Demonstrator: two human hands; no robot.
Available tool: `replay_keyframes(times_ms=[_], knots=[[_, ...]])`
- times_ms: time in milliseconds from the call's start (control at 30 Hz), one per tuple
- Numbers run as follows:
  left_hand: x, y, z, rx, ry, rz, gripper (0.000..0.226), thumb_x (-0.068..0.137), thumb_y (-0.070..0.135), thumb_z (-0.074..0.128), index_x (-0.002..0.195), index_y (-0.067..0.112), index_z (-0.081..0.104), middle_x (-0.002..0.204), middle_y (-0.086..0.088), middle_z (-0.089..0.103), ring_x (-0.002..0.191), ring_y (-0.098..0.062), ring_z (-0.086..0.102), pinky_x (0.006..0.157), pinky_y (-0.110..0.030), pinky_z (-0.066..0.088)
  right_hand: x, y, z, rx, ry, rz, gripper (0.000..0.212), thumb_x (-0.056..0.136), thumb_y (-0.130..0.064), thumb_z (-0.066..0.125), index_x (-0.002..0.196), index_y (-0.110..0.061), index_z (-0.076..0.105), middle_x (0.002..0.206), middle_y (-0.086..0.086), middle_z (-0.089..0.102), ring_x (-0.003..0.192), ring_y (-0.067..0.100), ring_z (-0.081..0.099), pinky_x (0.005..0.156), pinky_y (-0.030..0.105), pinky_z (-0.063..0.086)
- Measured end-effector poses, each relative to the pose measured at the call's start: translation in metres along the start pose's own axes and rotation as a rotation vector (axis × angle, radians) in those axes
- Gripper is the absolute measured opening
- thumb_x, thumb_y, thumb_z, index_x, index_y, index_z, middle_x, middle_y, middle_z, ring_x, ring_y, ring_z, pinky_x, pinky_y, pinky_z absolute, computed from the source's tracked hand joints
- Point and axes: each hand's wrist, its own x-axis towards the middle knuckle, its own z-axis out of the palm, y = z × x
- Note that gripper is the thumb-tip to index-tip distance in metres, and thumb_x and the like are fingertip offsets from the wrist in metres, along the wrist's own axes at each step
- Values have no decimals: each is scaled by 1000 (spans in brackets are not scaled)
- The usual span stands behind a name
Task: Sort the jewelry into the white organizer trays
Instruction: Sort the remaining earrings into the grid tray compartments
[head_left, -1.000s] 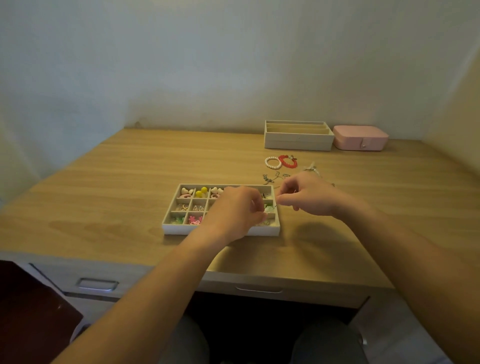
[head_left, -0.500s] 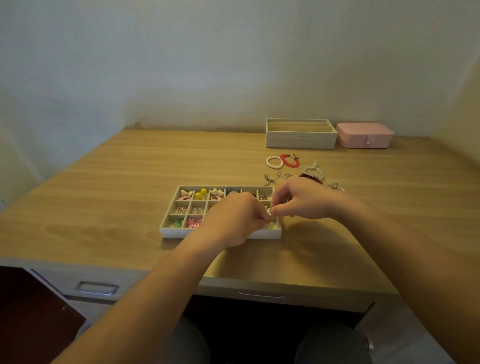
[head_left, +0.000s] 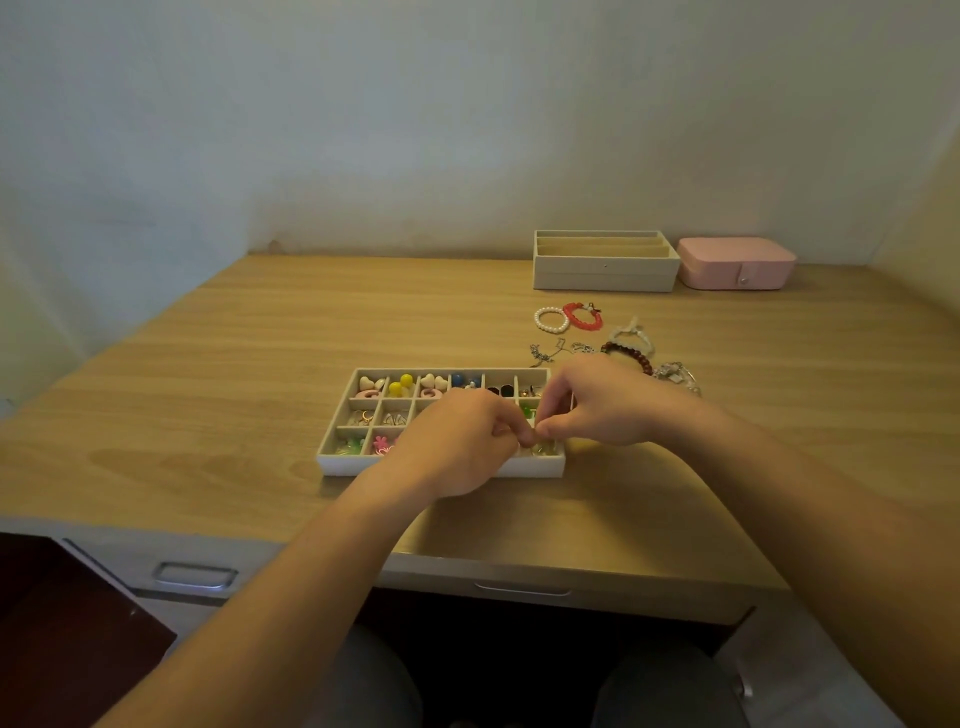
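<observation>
On a wood-grain desk (head_left: 208, 395) set against a plain pale wall, a person's left hand (head_left: 457, 441) and right hand (head_left: 608, 402) meet over the near right corner of a white tray (head_left: 332, 465). Both have their fingers curled, and the tips pinch a small piece (head_left: 529, 441) too tiny to identify. The hands hide the tray's middle and right compartments. The cells that show hold cream hearts (head_left: 371, 383), glossy yellow balls (head_left: 401, 384), blue beads (head_left: 460, 380) and a pink flower (head_left: 383, 444). Just behind the right hand, unsorted jewelry lies loose on the desk: a pearl bracelet (head_left: 551, 319) touching a red bracelet (head_left: 582, 316), a thin tangled chain (head_left: 550, 353), a white bracelet (head_left: 631, 335), a brown bracelet (head_left: 631, 356) of round beads partly covered by the hand, and a silvery piece (head_left: 678, 374) beside the wrist. Against the wall stands a deeper rectangular organizer (head_left: 602, 273) with long slots, and just right of it a pink case (head_left: 727, 265) with rounded corners and a snap tab. Below the desk's front edge, a metal drawer handle (head_left: 195, 577) catches the light. The tray is shallow and straight-walled, divided into small square cells, and it sits flat near the desk's front middle.
</observation>
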Motion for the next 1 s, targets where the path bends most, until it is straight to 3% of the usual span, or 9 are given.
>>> replay_keyframes(times_ms=[167, 300, 400, 500, 600, 733, 867, 1000], knots=[[2, -3, 2, -19, -16, 12, 26, 97, 19, 55, 98, 31, 78, 93, 8, 68, 77, -7, 57, 65, -22, 41, 2, 0, 4, 8, 39, -9, 5, 88, -28, 78, 84, -27, 80, 78, -12, 71, 75, 4, 63, 63, 20, 44], [4, -7, 4, -97, -4, 11, 23, 95, 20, 58, 93, 32, 78, 88, 7, 69, 78, -11, 61, 70, -30, 50, 2, 1, 5, 22, 68, 1, 8, 83, -28, 83, 77, -28, 78, 75, -12, 70, 73, 3, 64, 63, 22, 48], [4, -8, 4, -127, 36, 12, 21, 94, 20, 59, 92, 30, 78, 85, 10, 66, 64, -6, 51, 59, -25, 39, 2, 2, 5, 23, 99, 5, 9, 82, -32, 83, 76, -28, 76, 74, -11, 71, 73, 4, 65, 64, 28, 54], [5, -10, 3, -118, 33, 17, 26, 95, 16, 56, 94, 32, 76, 91, 10, 65, 64, -3, 49, 60, -21, 35, -2, 3, -1, 101, 131, -7, 8, 88, -30, 75, 81, -28, 77, 76, -14, 69, 76, 4, 64, 65, 26, 53], [4, -11, 1, -28, -1, 32, 32, 97, 12, 53, 101, 36, 73, 106, 6, 65, 76, -2, 50, 69, -22, 39, -10, 6, -9, 162, 41, 10, 22, 92, -18, 63, 83, -29, 79, 69, -24, 65, 69, -7, 58, 59, 13, 43], [5, -10, 0, 78, -43, 60, 34, 100, 14, 50, 113, 39, 71, 118, 9, 55, 102, -8, 46, 90, -27, 40, -18, 4, -9, 144, -61, 24, 26, 94, -18, 59, 92, -32, 80, 91, -16, 65, 85, 3, 59, 72, 20, 47], [7, -6, -1, 98, -57, 66, 36, 100, 14, 50, 110, 39, 74, 108, 14, 51, 100, -8, 48, 87, -24, 36, -17, -2, -6, 68, -117, 27, 28, 96, -17, 56, 97, -31, 80, 90, -24, 64, 88, -1, 58, 74, 16, 42], [10, -3, 0, 170, -55, 70, 34, 99, 17, 50, 109, 40, 73, 114, 9, 56, 104, -11, 51, 94, -32, 46, -17, -7, -7, 42, -102, 36, 26, 96, -18, 55, 97, -27, 80, 92, -21, 65, 90, 4, 61, 74, 18, 48]])
